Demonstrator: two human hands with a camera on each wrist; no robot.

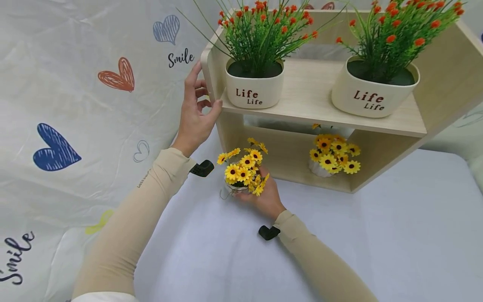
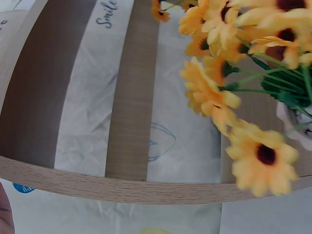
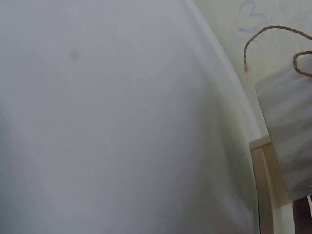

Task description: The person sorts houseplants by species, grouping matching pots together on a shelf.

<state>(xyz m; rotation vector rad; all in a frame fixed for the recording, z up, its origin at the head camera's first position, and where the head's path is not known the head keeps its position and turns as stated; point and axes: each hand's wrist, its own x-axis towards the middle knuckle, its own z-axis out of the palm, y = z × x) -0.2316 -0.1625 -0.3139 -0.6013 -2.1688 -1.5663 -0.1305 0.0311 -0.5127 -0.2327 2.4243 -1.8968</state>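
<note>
My left hand (image 1: 198, 115) holds the left side panel of a pale wooden shelf (image 1: 309, 84), thumb at the front edge and fingers along the outer face. In my right hand (image 1: 268, 197) is a small potted yellow flower plant (image 1: 245, 172), held by its pot in front of the lower left compartment. The right wrist view shows the whitish pot (image 3: 287, 126) with brown twine around it. Yellow blooms (image 2: 263, 153) overlap the shelf's edge (image 2: 122, 190) in the left wrist view. Most of the right hand's fingers are hidden behind the pot and flowers.
Two cream planters with red flowers stand on the upper board, one planter (image 1: 254, 88) left and another planter (image 1: 373, 92) right. A second yellow flower pot (image 1: 320, 168) sits in the lower compartment at right. White cloth (image 1: 211, 251) covers the table; a heart-printed sheet (image 1: 75, 105) hangs at left.
</note>
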